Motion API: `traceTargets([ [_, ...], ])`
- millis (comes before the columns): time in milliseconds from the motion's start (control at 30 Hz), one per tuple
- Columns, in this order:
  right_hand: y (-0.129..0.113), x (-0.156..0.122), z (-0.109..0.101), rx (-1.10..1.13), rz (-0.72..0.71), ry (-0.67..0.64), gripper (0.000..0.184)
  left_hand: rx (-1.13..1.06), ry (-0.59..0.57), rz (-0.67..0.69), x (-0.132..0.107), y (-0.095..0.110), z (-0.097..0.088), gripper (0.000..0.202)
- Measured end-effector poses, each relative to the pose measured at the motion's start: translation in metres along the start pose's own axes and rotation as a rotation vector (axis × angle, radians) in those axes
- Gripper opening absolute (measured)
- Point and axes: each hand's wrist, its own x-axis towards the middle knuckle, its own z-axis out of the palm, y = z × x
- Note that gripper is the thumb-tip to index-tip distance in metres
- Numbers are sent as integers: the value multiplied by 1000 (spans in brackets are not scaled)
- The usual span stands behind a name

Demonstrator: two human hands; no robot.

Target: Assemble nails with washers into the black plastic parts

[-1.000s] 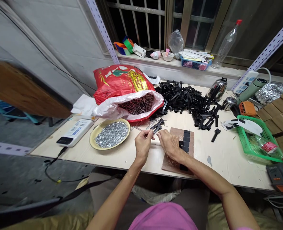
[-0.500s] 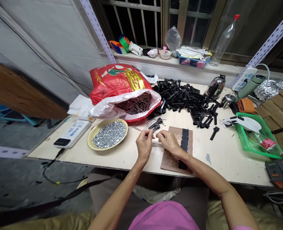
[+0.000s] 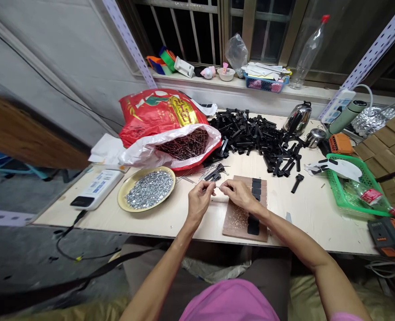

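Observation:
My left hand [image 3: 198, 201] and my right hand [image 3: 239, 195] meet fingertip to fingertip above the table, both closed in a pinch. A thin metal rod [image 3: 217, 187] bridges the small gap between them; its ends are hidden in the fingers. Under my right wrist lies a brown board [image 3: 235, 221] with pale specks and a row of black pads [image 3: 253, 229]. Just beyond my left hand are several loose thin rods [image 3: 206, 171] and a few black clip-like pieces [image 3: 219, 171]. A yellow dish [image 3: 122, 203] of small silvery metal pieces [image 3: 150, 189] stands to the left.
A red bag [image 3: 147, 111] spills open with reddish-brown rods [image 3: 187, 145]. Behind the board spreads a heap of black plastic parts [image 3: 247, 131]. A white power bank [image 3: 97, 187] with a cable is at left. A green basket [image 3: 334, 191] and metal pots [image 3: 297, 118] stand at right.
The whole view has shifted slightly. My hands stay together with fingertips close, and the thin rod between them shows a little more clearly.

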Motion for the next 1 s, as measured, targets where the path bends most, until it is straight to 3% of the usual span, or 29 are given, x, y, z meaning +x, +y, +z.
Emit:
traceTargets([
  [133,1,-2,-3,122,-28,95,15,-170,-23,-100,2,4,2,34],
  [267,-3,-8,-3,67,-94,203,13,-407,-51,-208,5,5,5,44],
  [367,-3,-12,-1,-43,-118,235,12,-420,-58,-240,6,6,5,41],
  [500,4,-14,1,-313,-237,248,18,-351,-98,-269,6,7,1,36],
  [600,13,-12,-3,-524,-406,218,27,-347,-207,-393,8,7,-5,36],
  [667,19,-10,-8,-555,-490,187,29,-381,-300,-502,10,8,-8,37],
  [767,25,-7,-14,-428,-498,128,23,-430,-360,-596,11,8,-9,40],
  [867,27,-9,-14,-275,-426,132,17,-419,-283,-525,7,10,-4,40],
  [1000,23,-15,-4,-276,-356,274,18,-305,-94,-281,-3,11,9,33],
])
